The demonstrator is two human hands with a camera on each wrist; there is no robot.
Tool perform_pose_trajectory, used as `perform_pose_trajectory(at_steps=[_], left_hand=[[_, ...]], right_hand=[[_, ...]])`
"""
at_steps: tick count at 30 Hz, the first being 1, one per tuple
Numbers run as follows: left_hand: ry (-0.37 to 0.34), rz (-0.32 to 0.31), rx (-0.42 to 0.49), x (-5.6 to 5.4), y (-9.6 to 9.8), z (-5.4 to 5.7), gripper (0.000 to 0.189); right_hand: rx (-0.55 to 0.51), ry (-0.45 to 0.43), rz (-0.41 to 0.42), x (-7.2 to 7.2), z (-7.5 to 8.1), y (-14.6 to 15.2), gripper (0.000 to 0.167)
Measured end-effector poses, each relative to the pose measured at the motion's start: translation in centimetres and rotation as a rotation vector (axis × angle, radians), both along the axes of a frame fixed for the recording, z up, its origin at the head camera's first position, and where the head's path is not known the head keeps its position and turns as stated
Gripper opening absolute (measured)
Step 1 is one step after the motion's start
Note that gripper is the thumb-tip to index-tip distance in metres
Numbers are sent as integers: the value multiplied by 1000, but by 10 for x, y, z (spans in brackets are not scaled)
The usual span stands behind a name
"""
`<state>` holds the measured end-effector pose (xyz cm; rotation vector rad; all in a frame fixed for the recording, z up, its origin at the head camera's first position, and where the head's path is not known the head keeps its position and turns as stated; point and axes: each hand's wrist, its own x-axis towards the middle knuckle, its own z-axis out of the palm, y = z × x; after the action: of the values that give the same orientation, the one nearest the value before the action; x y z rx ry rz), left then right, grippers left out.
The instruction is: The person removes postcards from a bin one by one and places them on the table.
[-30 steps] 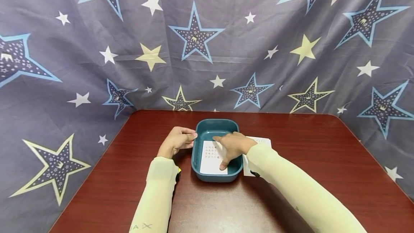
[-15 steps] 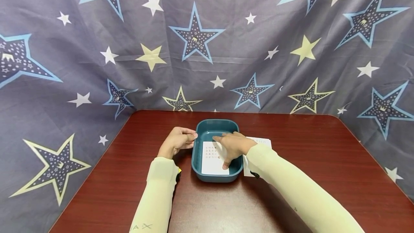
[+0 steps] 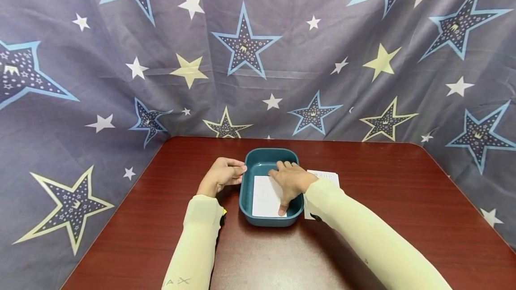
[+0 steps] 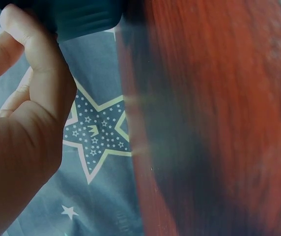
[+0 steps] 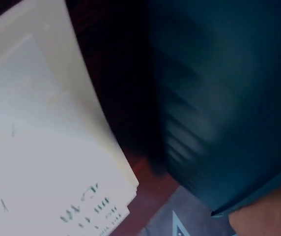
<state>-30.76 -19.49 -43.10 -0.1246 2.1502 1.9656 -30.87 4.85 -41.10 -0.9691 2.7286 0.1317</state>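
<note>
A teal rectangular plastic bin [image 3: 271, 222] stands on the table. At its left rim my left hand [image 3: 221, 176] holds on with thumb and fingers. The left wrist view shows that thumb [image 4: 15, 22] against the bin's side. A white paper card [image 3: 266, 196] lies flat inside the bin, its print barely visible. Over the card's right part my right hand [image 3: 291, 182] spreads its fingers, thumb touching the card near its front edge. Whether the other fingertips touch the card is hidden. In the right wrist view, part of that hand [image 5: 268, 214] shows at the bin's rim.
A stack of printed white cards [image 3: 324, 175] lies just right of the bin, partly under my right forearm. The reddish-brown wooden table [image 3: 403, 200] surrounds the bin. Behind it hangs a grey star-patterned cloth [image 3: 266, 75].
The card in the bin has slid slightly right, and its print, readable before, now looks nearly blank. My right fingers have spread a little. The left hand stays at the rim.
</note>
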Motion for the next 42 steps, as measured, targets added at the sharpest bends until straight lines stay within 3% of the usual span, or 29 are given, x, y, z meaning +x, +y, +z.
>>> perform_pose_trajectory(at_steps=[5,9,17,23,31,38,42], left_hand=[[-1,9,-17,1,1,1,29],[4,9,-29,1,1,2,30],[0,10,-26,1,0,2,31],[-3,5,-28,1,-1,0,31],[13,8,-29,0,-2,-1,31],[9,3,-12,-1,-1,-4,31],[9,-3,-11,-2,-1,-3,31]], right_hand=[[-253,-39,-50,-2,0,5,86],[-462,-118,-94,-5,6,9,67],[-706,-190,-63,-8,17,16,43],[-857,-248,-126,-10,24,30,37],[-1132,-397,-354,-16,37,54,37],[-1348,-458,-487,-27,36,80,43],[-1403,-449,-581,-31,30,98,48]])
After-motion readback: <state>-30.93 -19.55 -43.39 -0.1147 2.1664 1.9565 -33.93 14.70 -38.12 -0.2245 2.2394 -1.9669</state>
